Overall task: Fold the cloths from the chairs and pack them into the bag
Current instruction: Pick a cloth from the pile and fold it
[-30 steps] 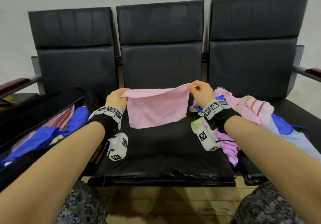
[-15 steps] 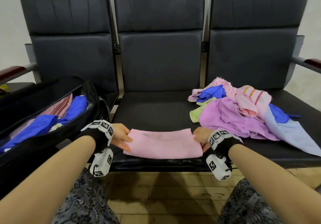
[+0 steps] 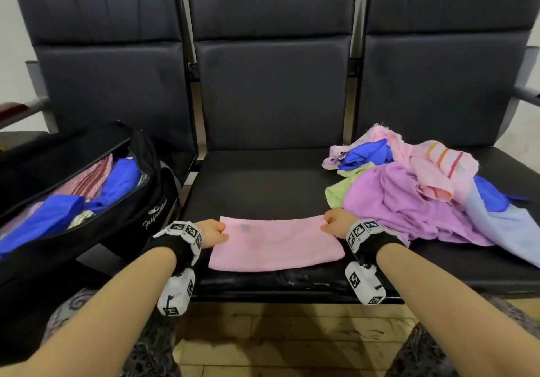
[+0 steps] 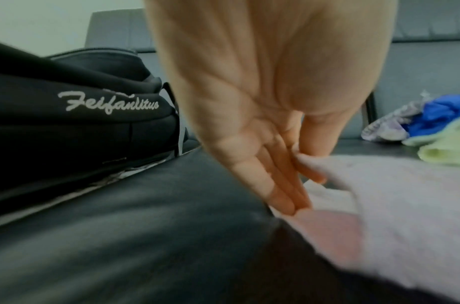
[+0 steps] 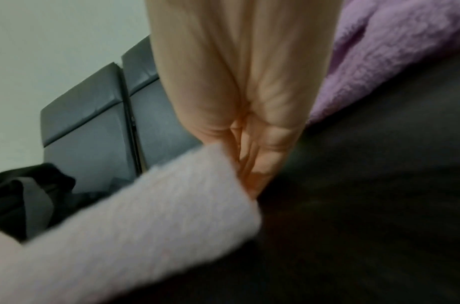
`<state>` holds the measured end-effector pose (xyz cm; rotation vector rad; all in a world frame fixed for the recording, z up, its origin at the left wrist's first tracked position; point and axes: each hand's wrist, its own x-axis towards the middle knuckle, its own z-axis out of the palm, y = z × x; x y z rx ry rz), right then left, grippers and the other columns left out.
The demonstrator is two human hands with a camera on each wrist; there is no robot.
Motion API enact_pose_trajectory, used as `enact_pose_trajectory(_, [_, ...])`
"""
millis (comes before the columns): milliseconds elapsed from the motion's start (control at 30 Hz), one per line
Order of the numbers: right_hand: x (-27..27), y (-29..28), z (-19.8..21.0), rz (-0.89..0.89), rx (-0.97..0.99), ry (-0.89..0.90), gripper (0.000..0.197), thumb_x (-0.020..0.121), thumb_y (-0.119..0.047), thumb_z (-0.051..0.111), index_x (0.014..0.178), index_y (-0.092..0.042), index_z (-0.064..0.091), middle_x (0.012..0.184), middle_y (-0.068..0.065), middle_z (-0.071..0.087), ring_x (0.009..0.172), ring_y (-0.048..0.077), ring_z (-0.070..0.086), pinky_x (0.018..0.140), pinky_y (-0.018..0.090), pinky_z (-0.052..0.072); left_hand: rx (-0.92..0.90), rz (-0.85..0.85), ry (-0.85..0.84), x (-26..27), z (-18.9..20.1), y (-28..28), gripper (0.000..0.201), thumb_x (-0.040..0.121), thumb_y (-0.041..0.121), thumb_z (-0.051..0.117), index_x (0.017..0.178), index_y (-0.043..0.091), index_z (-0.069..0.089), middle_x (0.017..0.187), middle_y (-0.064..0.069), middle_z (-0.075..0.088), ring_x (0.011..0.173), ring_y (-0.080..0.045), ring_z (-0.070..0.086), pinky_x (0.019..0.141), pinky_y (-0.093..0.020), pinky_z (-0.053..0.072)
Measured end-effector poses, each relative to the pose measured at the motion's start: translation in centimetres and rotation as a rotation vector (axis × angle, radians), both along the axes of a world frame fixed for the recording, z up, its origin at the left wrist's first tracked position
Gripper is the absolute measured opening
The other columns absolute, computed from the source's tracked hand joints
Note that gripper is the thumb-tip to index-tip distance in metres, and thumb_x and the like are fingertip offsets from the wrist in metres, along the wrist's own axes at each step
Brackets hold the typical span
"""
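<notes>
A pink cloth (image 3: pixel 274 245) lies folded into a long strip across the front of the middle seat (image 3: pixel 263 183). My left hand (image 3: pixel 222 229) pinches its far left corner, and the left wrist view shows the pink cloth (image 4: pixel 392 205) caught between thumb and straight fingers (image 4: pixel 288 195). My right hand (image 3: pixel 324 222) pinches the far right corner with fingers curled; the right wrist view has the pink cloth (image 5: pixel 145 216) running into that pinch. The open black bag (image 3: pixel 131 216) sits on the left seat, holding blue and pink-red cloths.
A loose pile of cloths (image 3: pixel 409 201), purple, green, blue, pink and pale blue, covers the right seat just beside my right wrist. Chair backs stand behind. An armrest (image 3: pixel 17 110) is at far left. Below the seat edge are tiled floor and my knees.
The pink cloth, held up in the air by its top corners a second ago, has come down and now lies folded on the seat's front. Both hands stayed on its ends.
</notes>
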<state>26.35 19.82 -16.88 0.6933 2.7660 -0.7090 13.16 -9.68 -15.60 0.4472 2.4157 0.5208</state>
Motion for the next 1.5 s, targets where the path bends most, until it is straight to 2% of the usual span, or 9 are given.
enact_pose_trajectory(133, [-0.7, 0.8, -0.6, -0.069, -0.038, 0.011, 0.019, 0.095, -0.020, 0.050, 0.109, -0.010, 0.059, 0.103, 0.011, 0.058, 0.094, 0.029, 0.057, 0.074, 0.024, 0.038, -0.023, 0.065, 0.054, -1.7, -1.3, 0.7, 0.039, 0.098, 0.023, 0.044, 0.132, 0.002, 0.046, 0.132, -0.021, 0.051, 0.113, -0.036, 0.056, 0.084, -0.034, 0.051])
enact_pose_trajectory(300, [-1.5, 0.9, -1.0, -0.157, -0.157, 0.051, 0.006, 0.097, -0.015, 0.043, 0.096, -0.015, 0.049, 0.070, 0.008, 0.046, 0.061, 0.025, 0.051, 0.053, 0.031, 0.049, -0.139, 0.054, 0.110, -2.9, -0.9, 1.8, 0.045, 0.099, 0.033, 0.035, 0.142, 0.018, 0.037, 0.144, -0.011, 0.042, 0.121, -0.031, 0.053, 0.101, -0.043, 0.045])
enact_pose_trajectory(500, [-2.9, 1.0, -0.7, -0.120, -0.033, -0.056, 0.020, 0.090, -0.018, 0.056, 0.074, -0.021, 0.044, 0.073, 0.001, 0.049, 0.082, 0.024, 0.053, 0.075, 0.035, 0.051, -0.428, -0.202, 0.292, -3.4, 0.5, 3.3, 0.034, 0.097, 0.021, 0.042, 0.125, 0.007, 0.055, 0.127, -0.011, 0.057, 0.117, -0.030, 0.055, 0.096, -0.034, 0.044])
enact_pose_trajectory(633, [-3.8, 0.7, -0.2, -0.056, 0.056, -0.173, 0.015, 0.087, -0.012, 0.058, 0.097, -0.015, 0.047, 0.087, 0.007, 0.052, 0.083, 0.025, 0.052, 0.054, 0.025, 0.041, -0.635, -0.299, 0.308, -1.1, 3.1, 4.6, 0.011, 0.088, 0.008, 0.046, 0.085, 0.008, 0.057, 0.097, -0.006, 0.058, 0.101, -0.024, 0.061, 0.081, -0.025, 0.047])
enact_pose_trajectory(767, [-4.1, 0.8, -0.1, 0.033, 0.088, -0.191, 0.021, 0.085, -0.008, 0.056, 0.100, -0.018, 0.045, 0.093, 0.005, 0.053, 0.079, 0.022, 0.053, 0.048, 0.020, 0.039, -0.716, -0.345, 0.459, 0.2, 3.7, 5.6, 0.041, 0.088, 0.007, 0.053, 0.129, 0.002, 0.049, 0.110, -0.010, 0.061, 0.116, -0.025, 0.057, 0.089, -0.034, 0.048])
enact_pose_trajectory(967, [-5.0, 0.1, -0.2, 0.063, 0.215, -0.278, 0.024, 0.088, -0.012, 0.057, 0.112, -0.007, 0.060, 0.106, 0.007, 0.064, 0.093, 0.022, 0.062, 0.077, 0.027, 0.051, -0.630, -0.353, 0.433, -0.8, 2.4, 5.8, 0.038, 0.084, 0.006, 0.059, 0.121, 0.003, 0.049, 0.110, -0.012, 0.060, 0.111, -0.029, 0.059, 0.085, -0.034, 0.048])
enact_pose_trajectory(1100, [-4.7, -0.7, 0.2, 0.072, 0.240, -0.311, 0.018, 0.084, -0.016, 0.060, 0.072, -0.010, 0.048, 0.071, 0.002, 0.050, 0.074, 0.022, 0.055, 0.063, 0.027, 0.044, -0.654, -0.321, 0.414, -0.9, 2.1, 5.1, 0.040, 0.080, 0.013, 0.067, 0.118, 0.008, 0.054, 0.127, -0.013, 0.043, 0.113, -0.032, 0.055, 0.088, -0.038, 0.047])
enact_pose_trajectory(1200, [-4.1, -1.0, 1.4, 0.105, 0.231, -0.284, 0.007, 0.084, -0.012, 0.058, 0.083, -0.005, 0.056, 0.074, 0.005, 0.053, 0.077, 0.022, 0.055, 0.065, 0.026, 0.043, -0.643, -0.344, 0.399, -1.4, 2.2, 4.7, 0.020, 0.081, 0.010, 0.066, 0.097, 0.003, 0.058, 0.106, -0.010, 0.056, 0.103, -0.029, 0.059, 0.083, -0.035, 0.049])
enact_pose_trajectory(1500, [-1.9, 0.0, 5.7, -0.060, 0.132, 0.229, 0.026, 0.084, 0.002, 0.052, 0.098, -0.012, 0.069, 0.100, 0.005, 0.065, 0.096, 0.023, 0.060, 0.073, 0.024, 0.043, -0.238, -0.078, 0.668, -2.0, 6.4, 2.5, 0.019, 0.088, 0.010, 0.052, 0.107, 0.006, 0.053, 0.115, -0.015, 0.054, 0.106, -0.036, 0.055, 0.088, -0.041, 0.048])
